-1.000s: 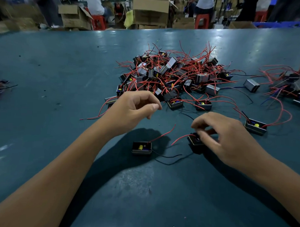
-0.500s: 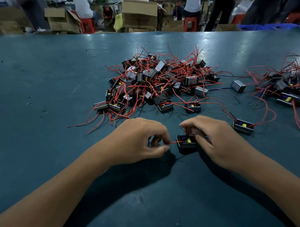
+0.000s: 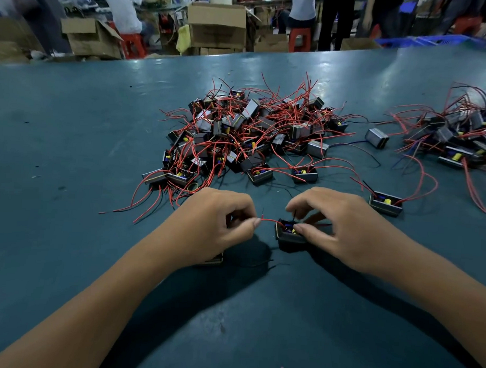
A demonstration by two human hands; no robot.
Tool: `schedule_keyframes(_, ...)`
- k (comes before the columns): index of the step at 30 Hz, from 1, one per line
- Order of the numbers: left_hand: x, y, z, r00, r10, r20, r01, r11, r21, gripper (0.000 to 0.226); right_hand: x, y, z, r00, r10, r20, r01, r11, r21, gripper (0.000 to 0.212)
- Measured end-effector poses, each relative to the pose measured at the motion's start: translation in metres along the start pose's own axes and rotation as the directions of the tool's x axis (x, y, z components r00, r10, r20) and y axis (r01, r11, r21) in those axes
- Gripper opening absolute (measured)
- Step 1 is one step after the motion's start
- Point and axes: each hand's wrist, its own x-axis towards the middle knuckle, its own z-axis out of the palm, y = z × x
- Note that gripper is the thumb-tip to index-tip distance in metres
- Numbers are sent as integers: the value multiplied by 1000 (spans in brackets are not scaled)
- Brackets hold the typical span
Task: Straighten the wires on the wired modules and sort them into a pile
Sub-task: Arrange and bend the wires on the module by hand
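At the near centre of the desk (image 3: 73, 128), the right hand (image 3: 342, 231) is gripping a small black module (image 3: 288, 236) with thumb and fingers curled around it, while the left hand (image 3: 215, 227) is pinching the module's red wire (image 3: 271, 221) between thumb and forefinger, the wire arching between the two hands. A second module (image 3: 215, 260) is lying partly hidden under the left wrist, a thin black lead trailing from it toward the right. Judged from this layout, the current wire is being straightened and is not yet flat. Beyond the hands, a large tangled heap of modules (image 3: 246, 134) is occupying the middle of the desk, red leads splaying out in every direction; a few strays, including one loose module (image 3: 385, 205) to the right of the right hand, are sitting apart from it. A smaller cluster (image 3: 458, 136) is lying at the far right edge of view; whether it is the sorted pile cannot be told. Most of the work appears to be outstanding. Open desk surface is lying to the left and in front of the person, giving room for a pile; the far edge is sitting well beyond the heap, with cardboard boxes (image 3: 217, 26) and seated people behind it.
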Motion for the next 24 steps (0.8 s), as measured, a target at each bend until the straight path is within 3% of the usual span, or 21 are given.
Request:
schedule_keyframes(12, 3, -5, 9, 995, -75, -70, 71, 996, -56, 21, 0, -6, 0, 953, -292, -76, 287, 956, -64, 7)
schedule_keyframes(15, 3, -4, 12, 994, -85, -63, 79, 993, -86, 21, -1, -10, 4, 967, -230, -106, 232, 973, 6, 13)
schedule_keyframes(20, 3, -5, 12, 995, -66, -78, 55, 989, -135, 20, 1, -18, 13, 994, -21, -110, 51, 960, 276, 18)
schedule_keyframes(24, 3, -6, 14, 993, -70, -93, 47, 972, -230, 19, 8, -21, 17, 990, 86, -114, -46, 947, 318, 22)
